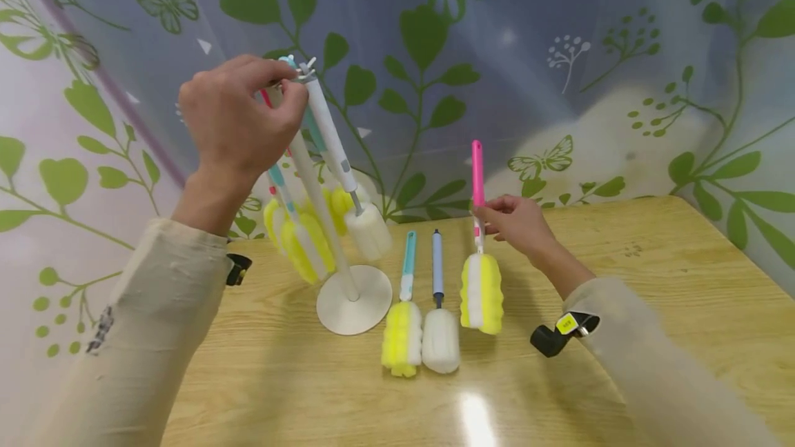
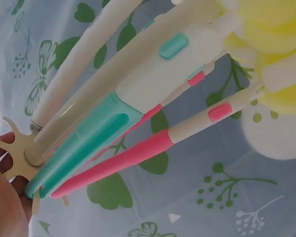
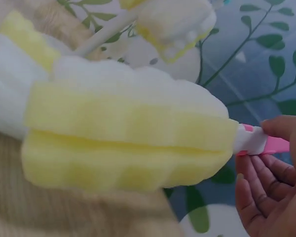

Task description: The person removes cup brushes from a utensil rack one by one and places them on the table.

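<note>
Our right hand point(image 1: 512, 226) pinches the pink-handled brush point(image 1: 481, 292) just right of two others, and our left hand point(image 1: 242, 112) pinches the top of the stand point(image 1: 341, 261). A slack pinch could let our brush swivel; lopsided weight might tip the stand.

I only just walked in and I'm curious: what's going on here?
A person's left grip holds the top of a white stand, where several sponge brushes hang. The right grip pinches a pink-handled brush by the lower part of its handle, apart from the stand. A teal-handled brush and a blue-handled brush lie side by side on the table.
</note>
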### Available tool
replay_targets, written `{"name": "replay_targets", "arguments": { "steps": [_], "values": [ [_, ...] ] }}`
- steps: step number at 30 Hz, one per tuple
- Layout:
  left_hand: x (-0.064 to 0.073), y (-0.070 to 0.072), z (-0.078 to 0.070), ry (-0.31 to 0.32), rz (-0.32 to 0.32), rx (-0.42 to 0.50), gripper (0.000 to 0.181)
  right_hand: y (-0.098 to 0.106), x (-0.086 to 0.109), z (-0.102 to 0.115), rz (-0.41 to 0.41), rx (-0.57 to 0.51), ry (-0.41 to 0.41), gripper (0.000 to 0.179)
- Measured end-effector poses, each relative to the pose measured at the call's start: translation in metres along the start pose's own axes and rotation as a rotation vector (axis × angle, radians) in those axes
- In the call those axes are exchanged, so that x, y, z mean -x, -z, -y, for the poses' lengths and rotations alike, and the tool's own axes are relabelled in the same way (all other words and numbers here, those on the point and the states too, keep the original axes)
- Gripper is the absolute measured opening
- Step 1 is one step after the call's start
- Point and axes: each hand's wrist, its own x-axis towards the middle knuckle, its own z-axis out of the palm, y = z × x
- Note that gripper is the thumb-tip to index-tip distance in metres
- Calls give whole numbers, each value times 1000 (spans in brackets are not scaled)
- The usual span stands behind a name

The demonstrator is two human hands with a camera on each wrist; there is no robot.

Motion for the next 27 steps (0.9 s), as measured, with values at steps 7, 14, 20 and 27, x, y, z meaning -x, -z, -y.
{"name": "replay_targets", "arguments": {
  "steps": [7,14,20,27],
  "values": [
    [2,-3,4,76,-12,59,26,-10,0,-41,64,6,-133,49],
    [2,-4,2,71,-26,51,26,-21,-3,-64,101,6,-222,40],
    [3,-5,1,84,-42,57,27,-28,-3,-70,107,7,-234,33],
    [4,-6,1,78,-57,62,27,-32,-3,-68,81,140,-230,26]
  ]
}}
